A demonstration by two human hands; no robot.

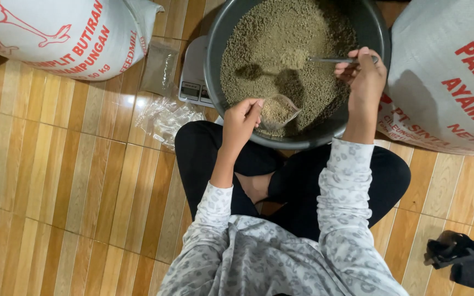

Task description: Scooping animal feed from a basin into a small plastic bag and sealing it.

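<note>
A large grey basin full of brownish-green feed pellets sits in front of my crossed legs. My left hand holds a small clear plastic bag, part filled with pellets, open over the basin's near side. My right hand grips the thin metal handle of a spoon over the pellets at the basin's right; the spoon's bowl lies level with the heap and is hard to make out.
A small white digital scale is tucked under the basin's left rim. Loose clear bags and one filled bag lie on the wood-pattern floor. Big white sacks stand at upper left and right. A black object lies at lower right.
</note>
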